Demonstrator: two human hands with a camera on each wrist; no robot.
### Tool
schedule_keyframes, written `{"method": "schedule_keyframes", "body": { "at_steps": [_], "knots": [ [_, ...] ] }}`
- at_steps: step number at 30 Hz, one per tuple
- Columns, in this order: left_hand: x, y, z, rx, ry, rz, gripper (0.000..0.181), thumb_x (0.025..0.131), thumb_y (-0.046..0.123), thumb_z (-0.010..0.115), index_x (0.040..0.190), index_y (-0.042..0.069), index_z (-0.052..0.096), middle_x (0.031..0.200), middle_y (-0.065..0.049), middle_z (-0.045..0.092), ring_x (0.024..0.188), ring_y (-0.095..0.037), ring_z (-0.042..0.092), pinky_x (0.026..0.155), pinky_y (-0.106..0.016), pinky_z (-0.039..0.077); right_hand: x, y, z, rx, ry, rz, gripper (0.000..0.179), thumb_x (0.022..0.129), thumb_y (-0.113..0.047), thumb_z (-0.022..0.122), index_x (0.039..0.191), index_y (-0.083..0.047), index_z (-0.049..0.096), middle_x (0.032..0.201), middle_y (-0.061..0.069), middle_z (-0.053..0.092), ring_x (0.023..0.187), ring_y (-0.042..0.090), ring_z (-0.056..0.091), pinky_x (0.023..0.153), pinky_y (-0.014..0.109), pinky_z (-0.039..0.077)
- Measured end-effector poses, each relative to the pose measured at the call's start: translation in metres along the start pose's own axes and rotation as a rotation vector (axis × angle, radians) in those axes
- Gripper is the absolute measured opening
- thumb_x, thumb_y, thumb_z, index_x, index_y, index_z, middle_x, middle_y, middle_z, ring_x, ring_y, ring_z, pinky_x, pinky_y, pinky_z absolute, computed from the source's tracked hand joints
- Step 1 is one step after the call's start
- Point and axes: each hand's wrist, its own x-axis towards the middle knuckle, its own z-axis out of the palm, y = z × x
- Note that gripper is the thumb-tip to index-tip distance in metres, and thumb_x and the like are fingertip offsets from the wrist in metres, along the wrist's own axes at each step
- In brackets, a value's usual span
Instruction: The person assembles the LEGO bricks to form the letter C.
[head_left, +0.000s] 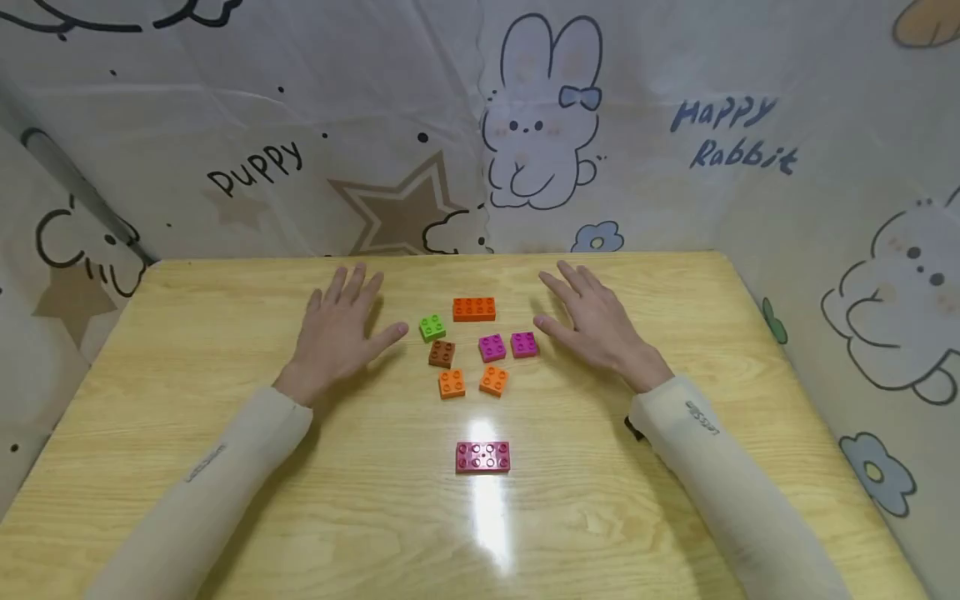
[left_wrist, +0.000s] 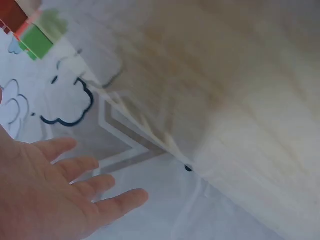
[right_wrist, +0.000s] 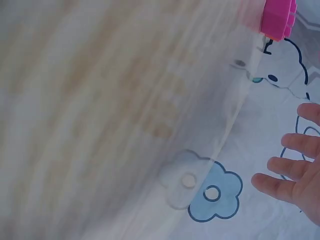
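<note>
"That crimson brick point(head_left: 483, 457), nearest on the surface point(head_left: 375, 517), was it heavy?"

"Probably light and stiff, slick too; best pinched across its long sides. The orange bricks point(head_left: 452, 384) lay beyond, then the pink bricks point(head_left: 492, 347)."

"Was anything held?"

"No, the left hand point(head_left: 335, 333) and right hand point(head_left: 596, 327) were spread, empty, with the red-orange brick point(head_left: 474, 309) farthest between them."

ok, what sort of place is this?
Likely a makeshift indoor booth, maybe for filming: cartoon-print sheeting round the back and sides, a wood-grain table with glare on it, and toy bricks laid out.
</note>
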Motion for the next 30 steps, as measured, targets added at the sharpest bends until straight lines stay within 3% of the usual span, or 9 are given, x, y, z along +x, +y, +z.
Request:
{"method": "schedule_keyframes", "body": {
  "at_steps": [10, 14, 18, 22, 26, 30],
  "knots": [
    [-0.016, 0.020, 0.003, -0.012, -0.061, 0.030, 0.094, 0.107, 0.070, 0.047, 0.173, 0.007, 0.023, 0.179, -0.021, 0.009, 0.165, -0.044, 0.000, 0.126, -0.071, 0.005, -0.012, -0.014, 0.002, -0.006, -0.032, -0.076, 0.070, 0.110, -0.042, 0.062, 0.167, -0.008, 0.042, 0.173, 0.025, 0.030, 0.158, 0.052, 0.026, 0.124, 0.070, 0.024],
    [-0.023, 0.030, 0.004, -0.020, -0.062, 0.067, 0.092, 0.106, 0.069, 0.051, 0.171, 0.007, 0.031, 0.179, -0.020, 0.014, 0.165, -0.043, 0.005, 0.127, -0.070, 0.009, -0.015, -0.018, 0.003, -0.007, -0.031, -0.104, 0.069, 0.109, -0.040, 0.064, 0.166, -0.006, 0.044, 0.172, 0.026, 0.032, 0.156, 0.053, 0.029, 0.123, 0.069, 0.026],
    [-0.037, 0.042, 0.007, -0.049, -0.034, 0.130, 0.086, 0.103, 0.064, 0.060, 0.163, 0.004, 0.048, 0.175, -0.021, 0.030, 0.160, -0.044, 0.024, 0.124, -0.069, 0.023, -0.016, -0.020, 0.004, -0.020, -0.027, -0.127, 0.069, 0.108, -0.040, 0.066, 0.164, -0.005, 0.046, 0.170, 0.027, 0.035, 0.154, 0.055, 0.033, 0.122, 0.070, 0.028],
    [-0.056, 0.059, 0.012, -0.095, -0.023, 0.210, 0.077, 0.100, 0.060, 0.069, 0.154, 0.005, 0.060, 0.162, -0.019, 0.051, 0.143, -0.042, 0.047, 0.116, -0.064, 0.038, -0.017, -0.020, 0.005, -0.030, -0.039, -0.129, 0.069, 0.108, -0.039, 0.066, 0.164, -0.004, 0.046, 0.170, 0.028, 0.036, 0.153, 0.055, 0.034, 0.122, 0.070, 0.029],
    [-0.074, 0.076, 0.016, -0.117, -0.044, 0.269, 0.071, 0.097, 0.058, 0.076, 0.145, 0.005, 0.068, 0.144, -0.015, 0.067, 0.128, -0.035, 0.057, 0.111, -0.056, 0.046, -0.017, -0.020, 0.005, -0.034, -0.052, -0.127, 0.068, 0.108, -0.039, 0.064, 0.164, -0.004, 0.046, 0.170, 0.028, 0.035, 0.154, 0.055, 0.033, 0.122, 0.069, 0.029],
    [-0.087, 0.089, 0.019, -0.129, -0.057, 0.305, 0.066, 0.093, 0.055, 0.082, 0.138, 0.007, 0.073, 0.129, -0.009, 0.072, 0.116, -0.028, 0.061, 0.102, -0.050, 0.053, -0.016, -0.020, 0.005, -0.037, -0.061, -0.123, 0.068, 0.109, -0.039, 0.065, 0.164, -0.004, 0.046, 0.170, 0.027, 0.035, 0.154, 0.054, 0.034, 0.122, 0.069, 0.029]
  ]
}}
